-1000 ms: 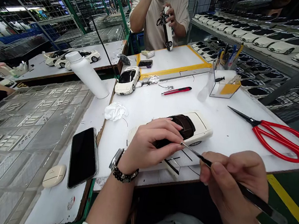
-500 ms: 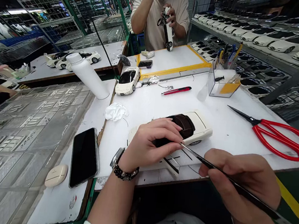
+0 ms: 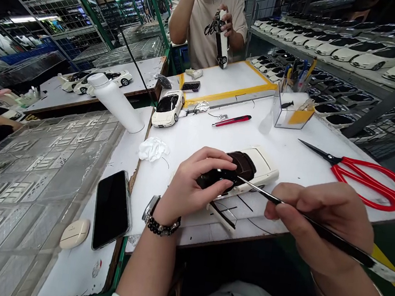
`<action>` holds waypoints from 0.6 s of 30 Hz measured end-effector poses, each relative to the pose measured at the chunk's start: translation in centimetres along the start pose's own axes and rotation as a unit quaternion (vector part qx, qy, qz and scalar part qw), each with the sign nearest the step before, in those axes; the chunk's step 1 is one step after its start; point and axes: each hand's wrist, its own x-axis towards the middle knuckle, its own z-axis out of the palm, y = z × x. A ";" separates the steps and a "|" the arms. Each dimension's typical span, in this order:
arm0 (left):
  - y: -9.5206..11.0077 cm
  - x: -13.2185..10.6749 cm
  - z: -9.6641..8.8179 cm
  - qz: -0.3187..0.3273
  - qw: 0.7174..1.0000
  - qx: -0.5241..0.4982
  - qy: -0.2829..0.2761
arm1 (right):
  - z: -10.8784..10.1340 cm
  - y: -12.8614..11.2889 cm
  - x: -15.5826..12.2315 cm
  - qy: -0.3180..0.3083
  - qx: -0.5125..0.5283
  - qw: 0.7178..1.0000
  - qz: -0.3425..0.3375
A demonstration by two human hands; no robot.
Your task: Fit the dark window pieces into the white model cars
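Note:
A cream-white model car (image 3: 261,165) with a dark brown interior lies on the white work surface in front of me, a door swung out on the near side. My left hand (image 3: 201,179) curves over its front part, thumb on the near side and fingers on the far side, gripping it; much of the front is hidden. A dark part shows between the fingertips. In my right hand (image 3: 321,221) are black tweezers (image 3: 337,237), pinched between thumb and fingers. Their thin silver tip reaches into the car's open cabin, close to my left fingertips.
Red-handled scissors (image 3: 368,179), a red pen (image 3: 234,120) and a clear tool box (image 3: 292,111) lie beyond the car. Left are crumpled tissue (image 3: 153,148), a phone (image 3: 112,209), a white bottle (image 3: 115,103) and another model car (image 3: 168,108). Opposite, a co-worker (image 3: 205,30) holds a model car.
My left fingers have shifted left and slightly up, uncovering more of the cabin. The tweezers' tip has moved up and left, from beside my fingertips into the cabin.

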 end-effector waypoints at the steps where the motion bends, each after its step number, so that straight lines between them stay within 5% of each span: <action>1: -0.1 0.0 0.0 -0.006 1.000 0.002 -0.008 | 0.0 0.1 0.0 -0.004 0.001 1.000 0.004; 6: -0.5 0.0 -0.2 -0.037 0.994 0.037 -0.099 | 0.2 0.1 -0.6 -0.037 0.015 0.999 0.023; 11: -0.5 -0.1 -0.9 -0.046 0.988 0.062 -0.132 | 0.1 -0.2 -1.3 -0.056 0.056 0.996 0.051; 18: -0.2 -0.3 -1.3 -0.067 0.983 0.008 -0.169 | -1.8 1.5 -3.3 0.133 0.081 0.968 0.196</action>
